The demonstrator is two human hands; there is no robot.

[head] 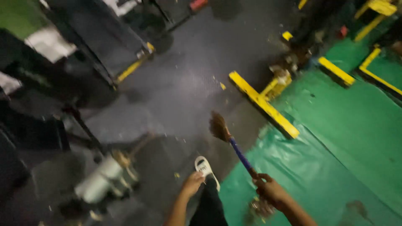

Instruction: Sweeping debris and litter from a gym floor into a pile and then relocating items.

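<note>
My right hand (271,191) grips the blue handle of a short broom (234,146) low in the view. Its brown bristle head (218,126) points up and left, over the dark grey floor (188,83) beside the edge of a green sheet (335,138). My left hand (192,183) hangs loosely curled with nothing in it, just left of my leg in dark trousers (208,207). My white shoe (205,166) stands on the grey floor next to that hand. Small yellow scraps (222,86) lie scattered on the floor ahead of the bristles.
Yellow-painted metal base bars (263,104) of machines lie across the floor at centre right, more at the top right (336,71). A dark machine frame with a yellow foot (130,70) stands at upper left. A white cylindrical part (100,178) sits low left.
</note>
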